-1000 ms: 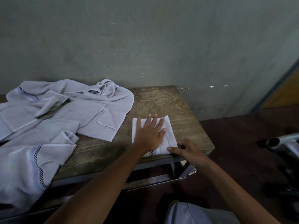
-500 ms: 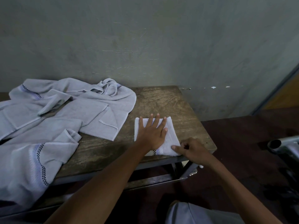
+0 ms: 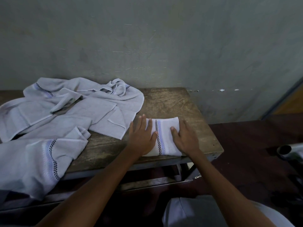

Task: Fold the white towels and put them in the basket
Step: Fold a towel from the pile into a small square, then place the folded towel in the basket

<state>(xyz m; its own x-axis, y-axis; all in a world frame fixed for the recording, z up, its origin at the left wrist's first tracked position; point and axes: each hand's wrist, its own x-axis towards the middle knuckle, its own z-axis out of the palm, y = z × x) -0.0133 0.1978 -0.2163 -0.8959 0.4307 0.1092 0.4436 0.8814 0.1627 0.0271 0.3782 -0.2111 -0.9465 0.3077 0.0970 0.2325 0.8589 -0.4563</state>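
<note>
Both hands are lying flat on the folded towel (image 3: 165, 136), which is sitting near the front right edge of the worn wooden table (image 3: 172, 102). The left hand (image 3: 142, 136) is pressing its left side and the right hand (image 3: 185, 138) its right, fingers straight and gripping nothing, probably flattening the fold so it keeps. The towel is forming a small soft rectangle, a checked black-and-blue band showing between the hands. The unfolded towels (image 3: 65, 115) are lying rumpled to the left; no basket is showing.
</note>
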